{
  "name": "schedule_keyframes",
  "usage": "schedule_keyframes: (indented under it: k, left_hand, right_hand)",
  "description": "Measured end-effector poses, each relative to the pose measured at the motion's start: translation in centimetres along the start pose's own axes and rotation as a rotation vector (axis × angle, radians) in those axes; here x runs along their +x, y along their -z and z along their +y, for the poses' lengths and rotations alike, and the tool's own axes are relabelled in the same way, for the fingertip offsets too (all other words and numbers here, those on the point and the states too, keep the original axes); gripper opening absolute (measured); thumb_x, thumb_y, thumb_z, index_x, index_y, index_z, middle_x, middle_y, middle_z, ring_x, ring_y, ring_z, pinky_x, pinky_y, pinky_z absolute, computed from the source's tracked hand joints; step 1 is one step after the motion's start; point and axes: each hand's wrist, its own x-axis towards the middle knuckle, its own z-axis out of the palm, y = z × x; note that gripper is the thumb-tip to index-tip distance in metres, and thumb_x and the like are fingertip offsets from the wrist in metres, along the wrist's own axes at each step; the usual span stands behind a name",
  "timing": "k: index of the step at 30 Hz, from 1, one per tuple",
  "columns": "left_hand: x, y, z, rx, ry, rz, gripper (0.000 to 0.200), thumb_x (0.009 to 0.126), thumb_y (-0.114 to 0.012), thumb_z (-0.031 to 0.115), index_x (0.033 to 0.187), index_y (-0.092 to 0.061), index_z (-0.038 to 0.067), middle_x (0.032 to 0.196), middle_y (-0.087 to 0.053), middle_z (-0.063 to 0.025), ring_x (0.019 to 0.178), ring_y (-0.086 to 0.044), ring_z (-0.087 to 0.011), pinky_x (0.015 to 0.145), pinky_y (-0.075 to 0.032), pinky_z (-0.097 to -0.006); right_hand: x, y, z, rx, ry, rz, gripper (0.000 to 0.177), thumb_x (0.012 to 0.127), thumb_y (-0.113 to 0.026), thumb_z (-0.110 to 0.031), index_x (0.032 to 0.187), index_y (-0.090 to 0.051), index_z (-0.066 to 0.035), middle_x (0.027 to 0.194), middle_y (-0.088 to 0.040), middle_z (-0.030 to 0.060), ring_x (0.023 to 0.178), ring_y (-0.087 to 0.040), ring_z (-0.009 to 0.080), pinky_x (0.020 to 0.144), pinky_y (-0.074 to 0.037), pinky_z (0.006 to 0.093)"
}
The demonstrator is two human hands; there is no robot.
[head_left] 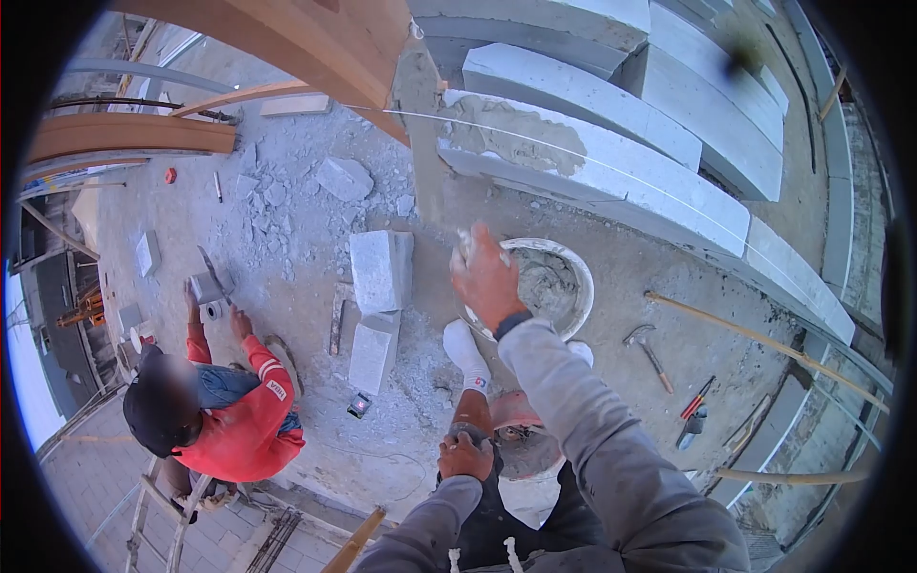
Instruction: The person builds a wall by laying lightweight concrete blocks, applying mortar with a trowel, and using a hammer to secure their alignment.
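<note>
My right hand (pixel 485 277) reaches out over the left rim of a white bucket (pixel 585 277) that holds wet grey mortar (pixel 546 285). Its fingers are bent together and smeared with mortar; what they hold, if anything, is hidden. My left hand (pixel 465 456) rests on my knee, fingers curled, with nothing visible in it. In front of the bucket runs a low wall of pale blocks (pixel 669 205), with mortar smeared on its left part and a string stretched along it.
Two pale blocks (pixel 380 272) stand left of my feet. A co-worker in red (pixel 253 420) crouches at the left, holding a blade over a small block. A hammer (pixel 651 361) and red-handled pliers (pixel 697 399) lie at the right. Near my knees is a reddish bucket (pixel 516 409).
</note>
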Motion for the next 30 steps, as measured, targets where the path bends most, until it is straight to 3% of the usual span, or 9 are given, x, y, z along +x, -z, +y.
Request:
schedule_keyframes:
  k: [2,5,12,15,18,20,24,28,30]
  left_hand:
    - [0.0,0.2,0.2,0.006,-0.002,0.006,0.046,0.077,-0.061,0.041,0.104,-0.058,0.003,0.115,-0.052,-0.0227,0.109,-0.049,-0.0409,0.090,-0.043,-0.0496]
    - [-0.2,-0.1,0.0,0.007,-0.004,0.010,0.047,0.077,-0.061,0.041,0.104,-0.058,0.003,0.114,-0.052,-0.0229,0.108,-0.049,-0.0410,0.090,-0.043,-0.0495]
    - [-0.4,-0.7,-0.1,0.009,-0.038,0.016,0.054,0.076,-0.060,0.040,0.111,-0.053,0.000,0.115,-0.051,-0.0278,0.107,-0.050,-0.0429,0.087,-0.045,-0.0505]
    - [-0.5,-0.5,0.3,-0.016,-0.030,0.022,0.054,0.075,-0.061,0.040,0.111,-0.054,-0.001,0.114,-0.052,-0.0274,0.106,-0.050,-0.0430,0.087,-0.045,-0.0508]
    - [-0.6,-0.1,0.5,-0.014,-0.004,-0.004,0.055,0.075,-0.061,0.039,0.112,-0.054,-0.001,0.117,-0.050,-0.0265,0.109,-0.048,-0.0425,0.088,-0.044,-0.0509]
    - [-0.5,-0.2,0.4,-0.037,0.025,-0.030,0.055,0.075,-0.061,0.039,0.113,-0.053,-0.001,0.119,-0.049,-0.0258,0.111,-0.047,-0.0417,0.089,-0.044,-0.0510]
    - [-0.8,-0.7,-0.1,-0.056,0.023,-0.031,0.056,0.075,-0.061,0.038,0.115,-0.053,0.000,0.120,-0.047,-0.0230,0.113,-0.046,-0.0391,0.089,-0.042,-0.0526]
    - [-0.9,-0.4,-0.3,-0.134,0.056,-0.064,0.054,0.076,-0.060,0.038,0.115,-0.053,0.000,0.118,-0.047,-0.0216,0.113,-0.046,-0.0383,0.086,-0.042,-0.0543]
    - [-1.1,-0.8,-0.9,-0.144,-0.001,0.076,0.046,0.074,-0.063,0.036,0.102,-0.055,0.000,0.108,-0.050,-0.0241,0.104,-0.050,-0.0419,0.081,-0.045,-0.0539]
  right_hand:
    - [-0.9,0.5,-0.3,0.084,-0.163,-0.143,0.027,0.080,-0.057,-0.020,0.099,-0.045,-0.004,0.092,-0.061,0.0208,0.087,-0.061,0.0379,0.077,-0.046,0.0460]
    - [0.6,0.4,-1.7,0.222,-0.292,-0.101,0.031,0.080,-0.056,-0.021,0.102,-0.046,-0.003,0.091,-0.062,0.0235,0.090,-0.060,0.0403,0.079,-0.045,0.0473]
    - [2.7,-2.8,-4.8,0.285,-0.258,0.039,0.031,0.080,-0.054,-0.021,0.104,-0.046,-0.004,0.094,-0.061,0.0249,0.090,-0.058,0.0423,0.079,-0.044,0.0483]
    - [-2.4,-2.5,-3.9,0.256,-0.231,-0.142,0.031,0.080,-0.054,-0.021,0.104,-0.048,-0.002,0.092,-0.060,0.0237,0.087,-0.058,0.0415,0.077,-0.045,0.0480]
    - [-8.6,-1.6,1.3,0.188,-0.084,-0.186,0.034,0.080,-0.056,-0.023,0.104,-0.052,0.000,0.089,-0.060,0.0232,0.086,-0.058,0.0419,0.076,-0.045,0.0481]
    - [-12.5,-1.6,6.6,0.180,-0.309,-0.227,0.039,0.079,-0.056,-0.024,0.108,-0.054,0.001,0.094,-0.061,0.0235,0.090,-0.059,0.0402,0.079,-0.046,0.0458]
    - [-16.2,1.9,14.1,-0.230,-0.419,-0.340,0.051,0.078,-0.059,-0.025,0.119,-0.048,0.004,0.110,-0.058,0.0260,0.105,-0.055,0.0376,0.091,-0.043,0.0410]
    - [-15.3,1.2,15.5,-0.486,-0.334,-0.374,0.059,0.076,-0.061,-0.028,0.124,-0.043,0.001,0.122,-0.051,0.0233,0.114,-0.048,0.0374,0.094,-0.039,0.0438]
    - [-13.3,-1.9,14.3,-0.532,0.001,-0.307,0.064,0.078,-0.061,-0.030,0.129,-0.039,0.002,0.131,-0.042,0.0241,0.123,-0.039,0.0366,0.103,-0.031,0.0421]
